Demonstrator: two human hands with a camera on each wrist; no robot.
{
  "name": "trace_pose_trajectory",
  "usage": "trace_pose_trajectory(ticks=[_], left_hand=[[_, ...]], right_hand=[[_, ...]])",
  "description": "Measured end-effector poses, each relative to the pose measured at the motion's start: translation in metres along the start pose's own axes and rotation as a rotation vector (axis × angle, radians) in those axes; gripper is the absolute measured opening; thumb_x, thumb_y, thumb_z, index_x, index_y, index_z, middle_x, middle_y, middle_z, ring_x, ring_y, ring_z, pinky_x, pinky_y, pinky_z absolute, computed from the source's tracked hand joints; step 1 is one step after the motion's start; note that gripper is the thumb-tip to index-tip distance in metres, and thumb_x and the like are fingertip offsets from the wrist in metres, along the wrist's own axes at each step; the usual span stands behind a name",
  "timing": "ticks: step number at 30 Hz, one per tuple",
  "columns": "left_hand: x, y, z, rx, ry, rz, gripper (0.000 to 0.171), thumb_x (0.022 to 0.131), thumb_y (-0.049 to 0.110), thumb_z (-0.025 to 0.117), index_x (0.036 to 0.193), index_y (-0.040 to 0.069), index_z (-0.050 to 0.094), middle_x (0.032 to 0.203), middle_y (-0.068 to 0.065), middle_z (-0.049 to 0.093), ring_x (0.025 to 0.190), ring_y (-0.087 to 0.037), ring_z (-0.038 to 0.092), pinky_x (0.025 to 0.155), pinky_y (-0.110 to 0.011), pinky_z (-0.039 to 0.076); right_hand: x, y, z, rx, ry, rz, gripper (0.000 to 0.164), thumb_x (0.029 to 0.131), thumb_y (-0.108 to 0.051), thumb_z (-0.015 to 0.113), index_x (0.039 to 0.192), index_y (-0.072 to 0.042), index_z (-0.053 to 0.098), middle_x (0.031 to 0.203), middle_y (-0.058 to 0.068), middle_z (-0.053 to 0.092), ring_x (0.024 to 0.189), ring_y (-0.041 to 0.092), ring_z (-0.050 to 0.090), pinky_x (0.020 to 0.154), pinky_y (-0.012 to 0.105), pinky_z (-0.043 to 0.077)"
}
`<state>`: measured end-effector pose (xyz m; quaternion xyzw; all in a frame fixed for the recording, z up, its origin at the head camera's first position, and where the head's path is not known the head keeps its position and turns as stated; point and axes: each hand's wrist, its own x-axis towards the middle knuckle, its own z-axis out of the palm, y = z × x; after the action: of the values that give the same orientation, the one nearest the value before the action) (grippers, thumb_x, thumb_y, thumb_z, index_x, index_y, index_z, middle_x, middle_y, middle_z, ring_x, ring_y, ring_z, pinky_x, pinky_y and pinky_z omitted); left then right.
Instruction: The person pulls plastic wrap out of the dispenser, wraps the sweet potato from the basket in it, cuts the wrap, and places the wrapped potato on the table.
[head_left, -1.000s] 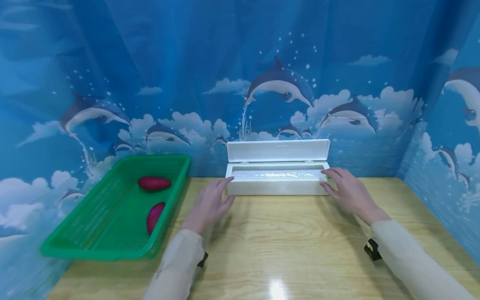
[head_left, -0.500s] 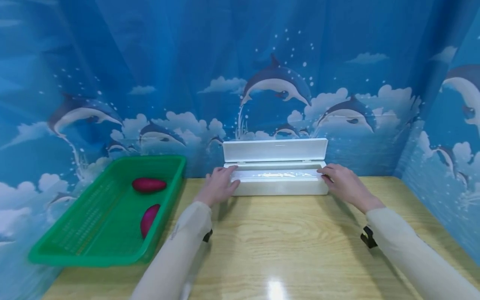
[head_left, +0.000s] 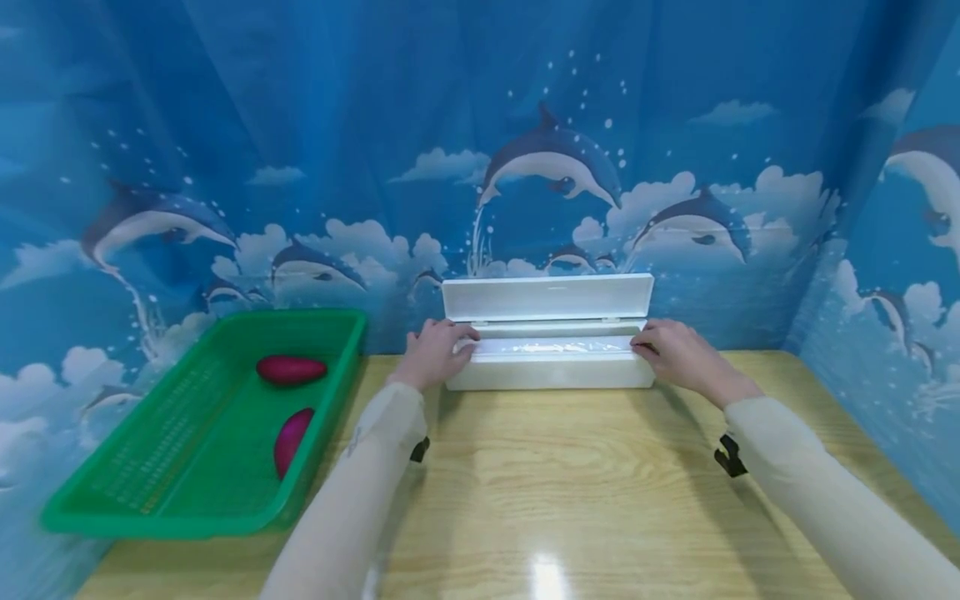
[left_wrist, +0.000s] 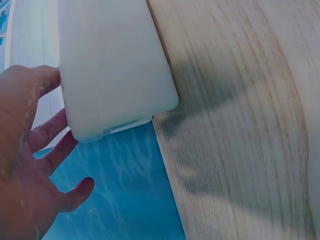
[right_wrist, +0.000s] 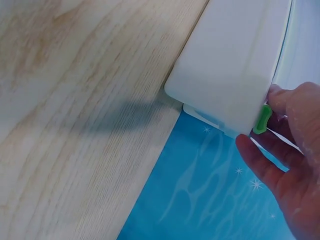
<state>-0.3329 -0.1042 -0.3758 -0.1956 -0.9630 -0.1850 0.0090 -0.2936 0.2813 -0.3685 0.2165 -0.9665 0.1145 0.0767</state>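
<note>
A long white cling film box lies on the table with its hinged lid raised. Inside stretches a shiny sheet of clear cling film. My left hand is at the box's left end, thumb and forefinger pinching the film's edge at the front rim while the little finger sticks out. At the opposite end my right hand pinches the film's right corner. Beside its fingers the right wrist view shows a small green slider at the box's edge. The fingertips inside the box are partly hidden.
To the left, a green plastic basket holds two dark magenta, sweet-potato-like vegetables. A blue curtain printed with dolphins hangs right behind the box. The wooden table extends in front.
Both hands have moved inward over the box's ends, and their fingers have closed onto the film. The basket and box appear slightly further left as the head view turned.
</note>
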Motion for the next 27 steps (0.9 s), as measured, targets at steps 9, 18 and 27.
trace_pose_trajectory(ticks=[9,18,27], left_hand=[[0.009,0.005,0.003,-0.134,0.086,-0.011,0.019,0.104,0.025,0.061,0.118,0.018,0.071,0.122,-0.005,0.07,0.12,-0.029,0.058,0.106,-0.06,0.042],[0.011,0.004,0.007,-0.383,0.161,-0.156,0.02,0.106,0.025,0.056,0.12,0.014,0.065,0.119,-0.007,0.069,0.11,-0.025,0.063,0.099,-0.044,0.055],[0.013,0.006,0.009,-0.466,0.208,-0.182,0.022,0.106,0.026,0.055,0.121,0.012,0.064,0.117,-0.008,0.068,0.107,-0.025,0.064,0.095,-0.042,0.056]], right_hand=[[0.003,-0.001,0.001,0.026,0.025,0.036,0.017,0.102,-0.006,0.059,0.111,0.001,0.072,0.099,0.017,0.073,0.086,0.029,0.068,0.072,0.046,0.055],[0.007,0.003,0.008,0.165,0.125,0.143,0.023,0.106,-0.006,0.048,0.116,0.005,0.065,0.097,0.022,0.071,0.067,0.021,0.059,0.06,0.036,0.047],[0.014,0.002,0.01,0.338,0.177,0.274,0.032,0.11,-0.017,0.043,0.12,0.006,0.063,0.089,0.019,0.071,0.064,0.019,0.059,0.055,0.031,0.045]])
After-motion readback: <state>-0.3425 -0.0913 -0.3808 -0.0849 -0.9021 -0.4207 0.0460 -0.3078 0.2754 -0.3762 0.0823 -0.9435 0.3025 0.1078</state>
